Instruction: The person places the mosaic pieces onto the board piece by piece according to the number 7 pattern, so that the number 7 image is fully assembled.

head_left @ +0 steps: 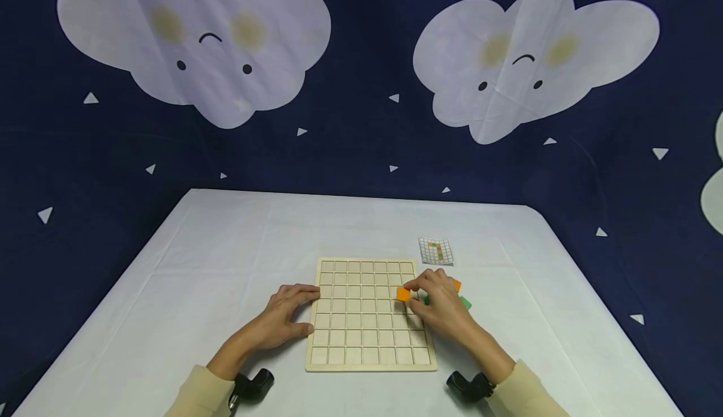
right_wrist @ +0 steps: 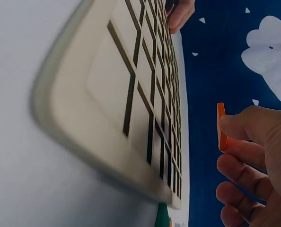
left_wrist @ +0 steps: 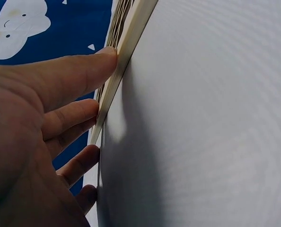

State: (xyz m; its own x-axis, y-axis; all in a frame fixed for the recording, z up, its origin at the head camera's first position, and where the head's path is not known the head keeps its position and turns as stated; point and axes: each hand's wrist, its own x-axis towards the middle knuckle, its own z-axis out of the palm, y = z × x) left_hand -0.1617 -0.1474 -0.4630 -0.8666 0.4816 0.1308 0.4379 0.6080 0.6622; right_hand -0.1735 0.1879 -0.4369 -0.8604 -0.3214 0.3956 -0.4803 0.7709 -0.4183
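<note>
Right hand (head_left: 437, 307) pinching an orange tile (head_left: 403, 294) between thumb and fingers, held just above the right part of the wooden grid board (head_left: 369, 314) — not yet seated in a cell. Left hand (head_left: 282, 319) flat-fingered against the board's left edge, fingertips (left_wrist: 100, 59) touching the rim, gripping nothing.

Progress, judging by the board: early. Every visible cell bare, no tile laid. More tiles just right of the board, partly hidden under the right hand — another orange piece (head_left: 456, 285) and a green piece (head_left: 465, 303). Total count impossible to tell.

Pattern card (head_left: 436, 250) lying flat beyond the board's far right corner, small grid print with orange and green marks.

Materials: board pale wood, rounded corners, shallow square recesses split by thin ribs. Tile thin, flat, square, smooth matte. White tablecloth (head_left: 226, 247) with fold creases.
</note>
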